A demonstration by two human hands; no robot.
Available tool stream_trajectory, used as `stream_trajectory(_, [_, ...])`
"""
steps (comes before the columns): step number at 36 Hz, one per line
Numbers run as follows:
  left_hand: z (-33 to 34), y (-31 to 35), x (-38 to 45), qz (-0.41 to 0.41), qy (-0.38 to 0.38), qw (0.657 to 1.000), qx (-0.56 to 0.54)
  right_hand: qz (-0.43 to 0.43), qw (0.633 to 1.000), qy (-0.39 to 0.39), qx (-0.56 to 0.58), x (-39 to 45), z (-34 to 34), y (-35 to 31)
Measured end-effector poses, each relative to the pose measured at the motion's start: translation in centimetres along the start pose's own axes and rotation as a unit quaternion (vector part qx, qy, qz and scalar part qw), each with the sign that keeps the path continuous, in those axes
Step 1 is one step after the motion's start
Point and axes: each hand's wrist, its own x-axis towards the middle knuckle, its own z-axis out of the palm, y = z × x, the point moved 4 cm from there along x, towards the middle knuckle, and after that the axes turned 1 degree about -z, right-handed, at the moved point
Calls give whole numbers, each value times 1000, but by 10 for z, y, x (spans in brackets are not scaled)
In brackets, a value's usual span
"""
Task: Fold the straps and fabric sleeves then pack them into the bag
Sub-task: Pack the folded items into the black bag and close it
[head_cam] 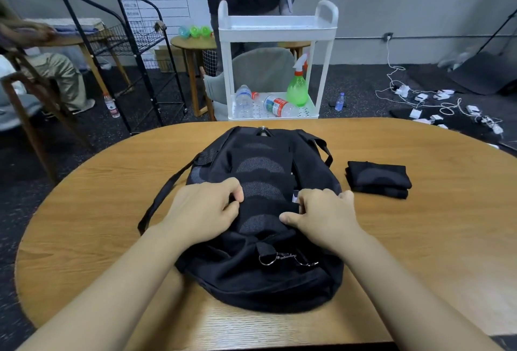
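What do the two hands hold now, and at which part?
Both hands grip the black sleeve lying on the bag: the left hand pinches its left edge, the right hand its right edge.

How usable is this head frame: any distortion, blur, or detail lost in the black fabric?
Head view: wide-angle bending curves the table edge; both hands are sharp; the black bag and folded sleeves lose detail in shadowless dark tones; the background is slightly soft.
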Motion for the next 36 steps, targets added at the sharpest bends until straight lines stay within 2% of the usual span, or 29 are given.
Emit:
stream_trajectory(2, [-6,3,-3,14,75,997,-3,-4,998,54,10,-6,-9,-3])
stream_trajectory(4, [-12,9,-5,61,158,985,14,-19,992,121,-22,-11,-19,-10])
stream_trajectory(6, [-10,16,-2,104,181,977,36,-80,981,160,-69,-13,-23,-24])
stream_trajectory(8, [5,20,4,104,74,990,65,-179,971,127,-90,-10,-15,-38])
stream_trajectory(10, [24,15,6,62,-54,990,114,-220,969,29,-106,-5,4,-44])
stream_trajectory(12, [36,7,6,24,-144,980,136,-181,972,-62,-133,0,23,-37])
stream_trajectory(15, [43,-1,8,14,-191,972,133,-130,973,-117,-153,4,36,-27])
stream_trajectory(19, [42,-2,9,42,-221,965,136,-107,970,-155,-152,6,40,-24])
stream_trajectory(28, [38,-6,4,56,-211,963,161,-91,964,-189,-162,5,39,-24])
stream_trajectory(33, [25,-6,4,21,-168,984,62,-88,978,-163,-97,2,28,-19])
stream_trajectory(36, [13,0,8,5,-121,992,-19,-97,990,-104,-24,-3,15,-13])
